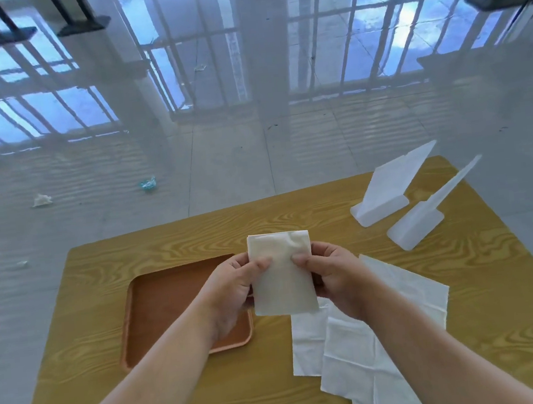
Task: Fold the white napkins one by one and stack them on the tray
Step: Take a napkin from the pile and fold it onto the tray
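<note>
Forearms nearest | left hand (234,287) and right hand (332,274) pinch a folded napkin (281,276) by its edges, held above the table (164,245) | tray (170,297) looks bare, nothing stacked | loose napkins (366,349) lie unfolded right | judged: first fold, early.

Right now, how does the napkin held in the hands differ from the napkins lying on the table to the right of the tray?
The folded white paper napkin is a compact rectangle, held up off the wooden table between the left hand and the right hand; the unfolded white paper napkins lie spread flat on the table, overlapping, with crease lines showing. The held one looks smaller and thicker; the loose ones look wide and thin. Both are white paper, and neither is on the orange tray.
</note>
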Available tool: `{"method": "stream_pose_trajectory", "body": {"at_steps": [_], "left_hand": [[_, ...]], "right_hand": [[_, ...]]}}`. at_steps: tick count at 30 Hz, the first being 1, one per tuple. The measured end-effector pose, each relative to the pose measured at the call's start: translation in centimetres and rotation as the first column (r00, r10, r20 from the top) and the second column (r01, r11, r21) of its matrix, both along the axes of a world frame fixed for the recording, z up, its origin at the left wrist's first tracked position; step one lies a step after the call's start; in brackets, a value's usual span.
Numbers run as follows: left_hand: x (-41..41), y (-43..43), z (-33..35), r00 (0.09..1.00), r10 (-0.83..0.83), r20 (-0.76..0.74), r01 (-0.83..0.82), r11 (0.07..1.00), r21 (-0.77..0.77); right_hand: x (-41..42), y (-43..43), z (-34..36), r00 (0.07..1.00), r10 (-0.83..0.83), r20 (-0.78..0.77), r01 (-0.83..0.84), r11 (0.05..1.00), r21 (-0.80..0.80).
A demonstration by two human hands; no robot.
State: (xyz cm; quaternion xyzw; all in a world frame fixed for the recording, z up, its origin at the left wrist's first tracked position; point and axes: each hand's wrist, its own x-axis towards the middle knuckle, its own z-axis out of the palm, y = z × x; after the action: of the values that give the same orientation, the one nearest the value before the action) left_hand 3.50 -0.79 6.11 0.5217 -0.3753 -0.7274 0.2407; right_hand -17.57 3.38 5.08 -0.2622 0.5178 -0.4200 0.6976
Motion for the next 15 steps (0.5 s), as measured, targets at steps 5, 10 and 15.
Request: {"method": "stream_pose_trajectory", "body": {"at_steps": [5, 10, 15], "left_hand": [[4.7, -0.6, -1.6, 0.995, -0.027, 0.096, 0.027, 1.000, 0.008], [9.7, -1.3, -2.5, 0.998, 0.017, 0.056, -0.019, 0.999, 0.049], [15.3, -2.5, -3.9, 0.997, 0.077, -0.020, -0.075, 0.993, 0.088]], "right_hand": [[4.1, -1.0, -0.7, 0.996, 0.015, -0.084, -0.009, 0.998, 0.061], [9.1, -1.6, -1.5, 0.996, 0.017, -0.092, -0.012, 0.998, 0.063], [14.1, -2.6, -3.1, 0.995, 0.018, -0.095, -0.009, 0.996, 0.092]]}}
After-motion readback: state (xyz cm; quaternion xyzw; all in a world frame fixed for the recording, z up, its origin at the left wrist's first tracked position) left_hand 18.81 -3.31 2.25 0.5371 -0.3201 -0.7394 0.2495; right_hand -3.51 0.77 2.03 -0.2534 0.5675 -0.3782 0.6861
